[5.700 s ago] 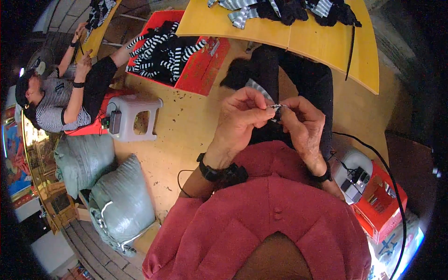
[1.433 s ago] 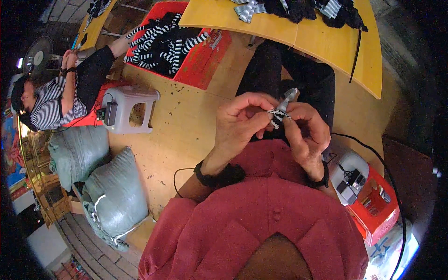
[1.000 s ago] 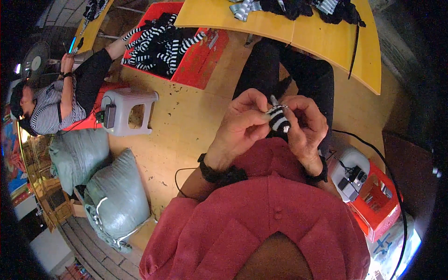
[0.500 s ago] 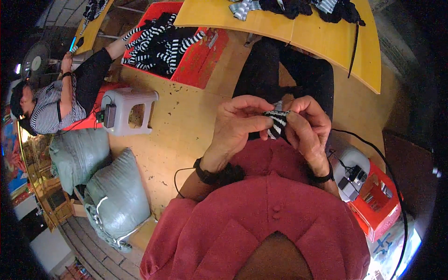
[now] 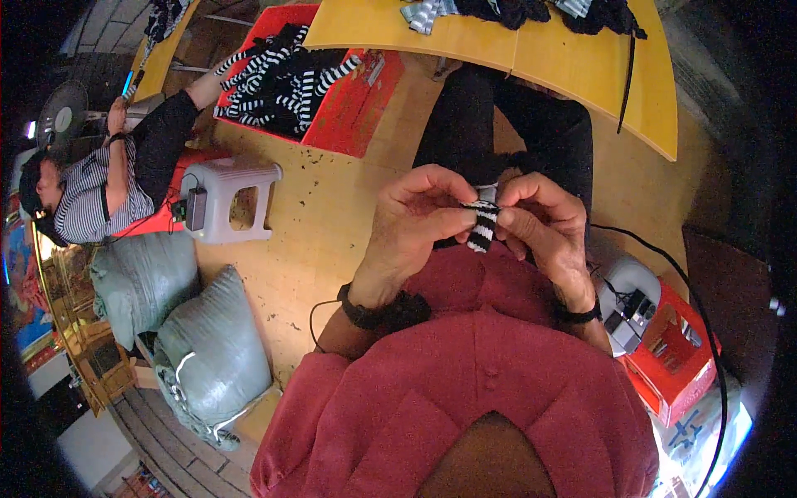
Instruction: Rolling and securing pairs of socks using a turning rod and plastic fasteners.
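One striped cloth in the pinch of left hand and right hand; one blue-marked bag, four o'clock.

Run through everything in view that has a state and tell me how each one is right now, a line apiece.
Striped knit piece, pinched from both sides
Left hand, pinching its left side
Right hand, pinching its right side
Red bin, open-topped, holding striped knitwear
Yellow table, bearing dark and striped cloth
Nearer grey-green sack, bulging; closure unclear
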A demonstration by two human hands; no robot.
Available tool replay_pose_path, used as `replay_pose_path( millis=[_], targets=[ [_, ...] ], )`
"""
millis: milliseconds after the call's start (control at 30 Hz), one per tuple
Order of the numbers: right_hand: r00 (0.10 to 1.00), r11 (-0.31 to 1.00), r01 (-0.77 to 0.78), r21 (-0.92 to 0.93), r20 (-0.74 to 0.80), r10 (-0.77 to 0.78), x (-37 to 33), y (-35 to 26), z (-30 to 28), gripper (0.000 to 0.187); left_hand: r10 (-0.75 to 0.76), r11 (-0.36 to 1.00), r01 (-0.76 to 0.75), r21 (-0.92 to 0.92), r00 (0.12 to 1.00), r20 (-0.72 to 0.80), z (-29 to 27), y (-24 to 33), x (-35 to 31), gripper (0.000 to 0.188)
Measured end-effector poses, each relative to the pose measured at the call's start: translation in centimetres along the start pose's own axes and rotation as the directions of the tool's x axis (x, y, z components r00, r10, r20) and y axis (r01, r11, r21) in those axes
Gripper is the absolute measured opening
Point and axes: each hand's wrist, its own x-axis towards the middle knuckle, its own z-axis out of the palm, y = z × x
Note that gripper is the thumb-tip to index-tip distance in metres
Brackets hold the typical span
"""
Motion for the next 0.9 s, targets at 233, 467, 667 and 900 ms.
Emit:
replay_pose_path(
  millis=[233, 467, 667, 900],
  targets=[
    [0.977, 0.979, 0.186, -0.084, -0.093, -0.194, 0.2, 0.1, 1.0, 0.003, 0.052, 0.912, -0.018, 0.411, 0.996, -0.071, 1.2, 0.5, -0.6, 0.016],
    [0.984, 0.978, 0.169, -0.12, -0.036, -0.174, 0.4, 0.9, 1.1, 0.004, 0.264, 0.861, -0.217, 0.461, 0.964, -0.041, 1.3, -0.7, -0.4, 0.012],
    [0.939, 0.887, 0.313, -0.339, -0.032, -0.343, 0.6, 0.8, 1.4, 0.006, 0.141, 0.951, -0.129, 0.279, 0.99, -0.026, 0.8, -0.6, 0.1, 0.012],
    [0.864, 0.752, 0.36, -0.551, -0.107, -0.492, 0.7, 0.7, 1.9, 0.006, 0.194, 0.973, -0.18, 0.148, 0.977, -0.089, 0.7, -1.2, 0.5, 0.008]
  ],
)
